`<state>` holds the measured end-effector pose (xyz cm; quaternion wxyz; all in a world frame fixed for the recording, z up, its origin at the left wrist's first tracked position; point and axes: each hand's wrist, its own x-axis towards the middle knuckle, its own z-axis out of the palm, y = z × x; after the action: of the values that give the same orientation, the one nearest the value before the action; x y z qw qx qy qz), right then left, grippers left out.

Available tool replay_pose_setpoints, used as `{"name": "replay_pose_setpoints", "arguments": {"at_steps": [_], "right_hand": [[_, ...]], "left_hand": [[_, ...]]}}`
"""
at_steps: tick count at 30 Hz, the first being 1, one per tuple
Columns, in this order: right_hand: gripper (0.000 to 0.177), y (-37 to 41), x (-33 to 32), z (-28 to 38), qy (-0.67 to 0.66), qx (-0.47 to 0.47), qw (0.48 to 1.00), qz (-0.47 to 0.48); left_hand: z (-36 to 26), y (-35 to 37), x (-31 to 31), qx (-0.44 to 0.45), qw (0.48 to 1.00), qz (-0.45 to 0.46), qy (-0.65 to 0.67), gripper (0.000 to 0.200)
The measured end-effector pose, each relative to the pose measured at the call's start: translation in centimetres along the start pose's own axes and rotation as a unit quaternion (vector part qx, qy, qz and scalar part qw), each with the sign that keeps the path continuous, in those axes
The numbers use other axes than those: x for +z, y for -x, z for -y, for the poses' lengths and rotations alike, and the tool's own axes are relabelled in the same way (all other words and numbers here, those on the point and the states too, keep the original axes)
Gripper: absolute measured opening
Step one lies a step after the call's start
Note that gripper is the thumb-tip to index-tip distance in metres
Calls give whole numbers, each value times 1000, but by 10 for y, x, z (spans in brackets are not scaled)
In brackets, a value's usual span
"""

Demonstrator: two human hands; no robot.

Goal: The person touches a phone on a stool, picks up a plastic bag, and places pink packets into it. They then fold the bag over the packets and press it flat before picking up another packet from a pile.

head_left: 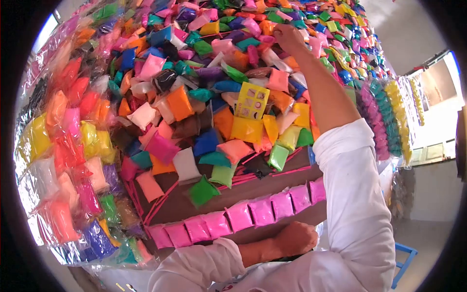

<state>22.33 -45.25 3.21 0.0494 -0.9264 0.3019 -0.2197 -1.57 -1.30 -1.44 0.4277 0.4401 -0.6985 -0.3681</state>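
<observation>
My right hand (290, 39) reaches far across the table into the heap of small coloured packets (209, 75). Its fingers are curled down among them, close to an orange packet (266, 27), and whatever they grip is too small to make out. My left hand (296, 237) is closed near the table's front edge, with its inner side hidden. Just beyond it runs a row of pink packets (239, 219), joined end to end in a strip. A yellow printed card (251, 101) lies on the heap.
Larger clear bags of coloured packets (68, 160) are stacked along the left side. Packet strips in purple, teal and yellow (393, 117) hang over the right edge. Thin pink strips (163, 202) lie on the brown tabletop (214, 199). A blue frame (404, 265) stands at lower right.
</observation>
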Motion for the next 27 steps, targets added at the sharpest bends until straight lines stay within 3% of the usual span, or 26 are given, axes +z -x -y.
{"name": "replay_pose_setpoints", "arguments": {"at_steps": [6, 7, 13, 17, 20, 21, 24, 27], "right_hand": [[26, 5, -13, 2, 21, -78, 995, 59], [29, 7, -12, 6, 37, -47, 996, 71], [32, 16, 16, 16, 133, -92, 987, -23], [28, 3, 13, 12, 55, -7, 996, -66], [25, 1, -26, 16, -199, 23, 979, -44], [26, 0, -25, 9, -405, 100, 909, -10], [24, 46, -77, 28, -684, 153, 710, 69], [24, 95, -100, 23, -773, 160, 609, 79]], "left_hand": [[0, 1, 3, -2, 1000, -2, 14, 18], [-1, 0, 0, -12, 1000, 3, 14, 17], [-15, -5, -37, -61, 996, 53, 31, 20], [-6, -3, -22, -15, 999, 46, 18, 21], [0, -1, -6, -15, 999, 15, 31, 20], [2, 0, -2, -16, 999, 9, 32, 20], [3, -1, 0, -29, 999, 42, 6, 21], [-2, -4, -4, -37, 996, 59, -64, 23]]}}
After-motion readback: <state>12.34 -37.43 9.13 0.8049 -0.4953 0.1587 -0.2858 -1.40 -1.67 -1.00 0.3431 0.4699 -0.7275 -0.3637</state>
